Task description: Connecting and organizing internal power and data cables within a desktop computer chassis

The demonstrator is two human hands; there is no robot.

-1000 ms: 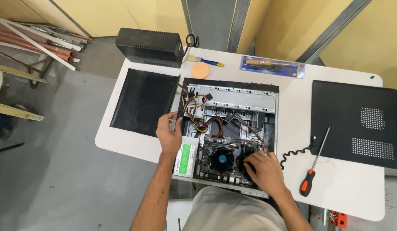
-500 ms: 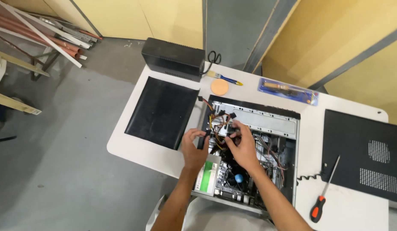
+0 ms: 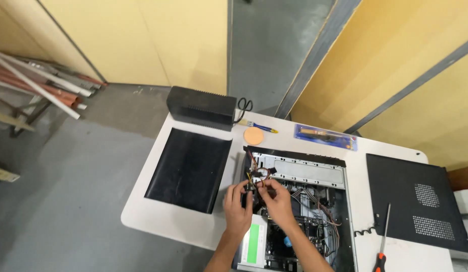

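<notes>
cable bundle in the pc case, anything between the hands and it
Nothing visible. Both the left hand and right hand are already at the cable bundle at the open case's near-left corner, fingers on the wires and a small black connector.

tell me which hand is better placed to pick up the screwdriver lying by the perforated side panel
Right. The screwdriver lies on the table to the right of the open computer case, on the right hand's side. The left hand sits farther left; both are at the cable bundle.
</notes>
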